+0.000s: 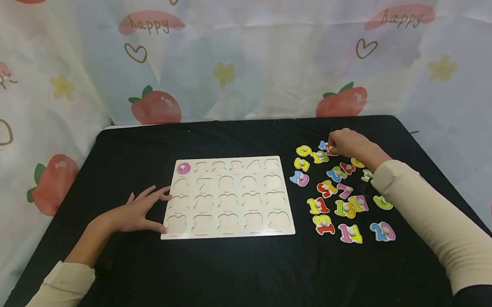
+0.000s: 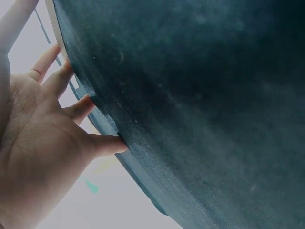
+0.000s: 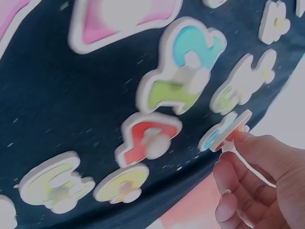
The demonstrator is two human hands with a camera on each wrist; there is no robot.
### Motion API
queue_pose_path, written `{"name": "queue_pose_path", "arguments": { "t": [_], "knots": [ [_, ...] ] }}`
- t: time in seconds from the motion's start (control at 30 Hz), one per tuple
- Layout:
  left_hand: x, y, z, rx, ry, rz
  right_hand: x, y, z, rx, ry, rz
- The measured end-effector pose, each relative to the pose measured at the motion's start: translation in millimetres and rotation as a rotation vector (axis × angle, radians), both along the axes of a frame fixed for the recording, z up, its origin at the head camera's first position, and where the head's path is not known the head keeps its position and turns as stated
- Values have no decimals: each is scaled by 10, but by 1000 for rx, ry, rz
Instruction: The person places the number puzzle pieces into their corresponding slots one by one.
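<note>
My left hand [image 1: 136, 211] lies at the left edge of a pale wooden number puzzle board [image 1: 232, 238]. Its fingers are spread, the thumb at the near corner and fingertips along the side; in the left wrist view the left hand [image 2: 45, 124] shows its palm. At the far end of the loose number pieces is my right hand [image 1: 351, 144]. In the right wrist view, thumb and fingers of the right hand [image 3: 259, 176] pinch a tilted red number piece [image 3: 232, 131], partly hidden by the fingertips. A blue number piece [image 3: 214, 136] lies right beside it.
A round pink piece [image 1: 183, 168] sits in the board's far left recess. Several knobbed number pieces lie to the right of the board, among them a red four [image 1: 347, 168] and a blue-and-purple piece [image 1: 383, 231]. A patterned curtain [image 1: 252, 68] hangs behind the black table [image 1: 237, 281].
</note>
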State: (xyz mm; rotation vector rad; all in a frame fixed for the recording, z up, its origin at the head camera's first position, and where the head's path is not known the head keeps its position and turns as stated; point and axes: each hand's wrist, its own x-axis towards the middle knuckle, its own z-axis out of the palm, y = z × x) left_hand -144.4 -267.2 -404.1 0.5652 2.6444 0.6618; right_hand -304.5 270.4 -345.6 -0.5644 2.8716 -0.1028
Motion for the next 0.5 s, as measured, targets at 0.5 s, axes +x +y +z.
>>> {"name": "queue_pose_path", "arguments": {
  "t": [0.5],
  "knots": [
    [2, -4, 6, 6, 1, -4, 23, -433, 26, -1, 5, 88]
  ]
}}
